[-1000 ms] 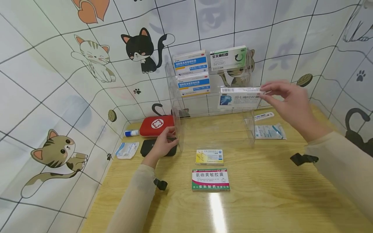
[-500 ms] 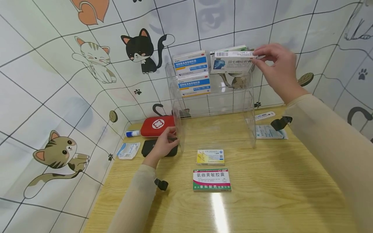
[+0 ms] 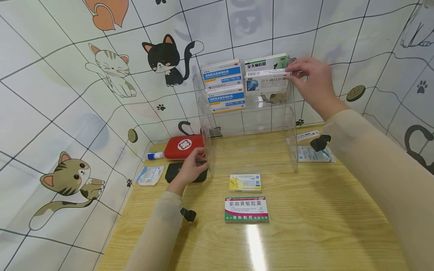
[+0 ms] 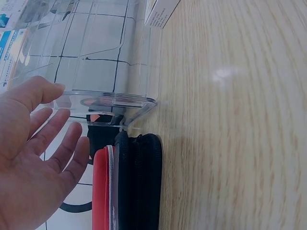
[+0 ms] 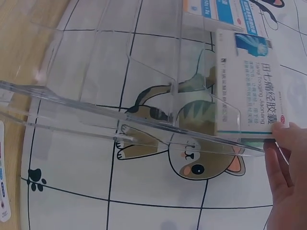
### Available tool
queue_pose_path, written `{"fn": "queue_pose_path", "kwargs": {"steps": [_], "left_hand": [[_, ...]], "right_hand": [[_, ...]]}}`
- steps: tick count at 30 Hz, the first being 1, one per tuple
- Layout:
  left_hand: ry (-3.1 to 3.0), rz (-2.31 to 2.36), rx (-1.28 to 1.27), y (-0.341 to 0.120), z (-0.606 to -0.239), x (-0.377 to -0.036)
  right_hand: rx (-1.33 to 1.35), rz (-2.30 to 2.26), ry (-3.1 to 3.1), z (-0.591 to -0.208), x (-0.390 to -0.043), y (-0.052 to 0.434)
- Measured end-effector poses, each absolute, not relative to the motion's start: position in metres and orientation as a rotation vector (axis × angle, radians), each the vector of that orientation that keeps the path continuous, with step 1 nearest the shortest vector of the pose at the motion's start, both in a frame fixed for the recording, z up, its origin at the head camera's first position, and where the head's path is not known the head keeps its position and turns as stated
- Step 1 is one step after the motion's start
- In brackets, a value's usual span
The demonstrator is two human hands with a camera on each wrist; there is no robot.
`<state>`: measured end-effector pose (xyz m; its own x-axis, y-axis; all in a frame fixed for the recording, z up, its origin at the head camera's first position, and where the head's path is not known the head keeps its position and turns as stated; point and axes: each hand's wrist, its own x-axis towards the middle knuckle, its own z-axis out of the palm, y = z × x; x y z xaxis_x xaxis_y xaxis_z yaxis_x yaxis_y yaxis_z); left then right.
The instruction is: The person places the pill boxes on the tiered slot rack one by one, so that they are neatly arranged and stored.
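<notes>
My right hand (image 3: 313,81) pinches the right end of a white medicine box (image 3: 266,83) with a blue picture, between thumb and fingers. The box is held upright at the upper right of a clear acrylic display rack (image 3: 249,131), overlapping the lower part of a green-and-white medicine box (image 3: 264,62) behind it. In the right wrist view the white box (image 5: 247,86) stands close by the rack's side panel. My left hand (image 3: 191,167) is at the rack's left side panel, fingers loosely extended. In the left wrist view its thumb lies right at the clear edge.
Two blue-and-white boxes (image 3: 226,98) stand on the rack's left tiers. A yellow-and-white box (image 3: 245,183) and a green-and-pink box (image 3: 246,209) lie in front. A red case (image 3: 181,146) and black case (image 3: 174,171) sit left; a packet (image 3: 313,154) lies right.
My right hand has raised the white medicine box from before the middle of the rack to its upper tiers, then lowered it slightly, uncovering the green-and-white box's top. The left hand stays put.
</notes>
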<state>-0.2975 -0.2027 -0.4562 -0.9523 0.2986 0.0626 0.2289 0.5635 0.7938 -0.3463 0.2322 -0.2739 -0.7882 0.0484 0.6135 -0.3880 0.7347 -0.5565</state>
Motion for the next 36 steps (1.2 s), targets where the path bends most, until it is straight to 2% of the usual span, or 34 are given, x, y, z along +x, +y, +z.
{"fn": "queue_pose_path", "kwargs": {"steps": [14,23,31,36], "left_hand": [[2.702,1.369,0.458,-0.203,-0.456,-0.297],[2.718,1.37,0.446,-0.205,-0.459,-0.296],[2.723,1.36,0.419,-0.203,-0.46,-0.296],[2.727,1.356,0.438,-0.203,-0.459,-0.297]], "right_hand": [[0.391,0.739,-2.511,-0.274,-0.346,0.226],[0.351,0.661,-2.635,-0.269,-0.338,0.22],[0.387,0.76,-2.522,-0.291,-0.318,0.217],[0.447,0.901,-2.479,-0.327,-0.292,0.206]]}}
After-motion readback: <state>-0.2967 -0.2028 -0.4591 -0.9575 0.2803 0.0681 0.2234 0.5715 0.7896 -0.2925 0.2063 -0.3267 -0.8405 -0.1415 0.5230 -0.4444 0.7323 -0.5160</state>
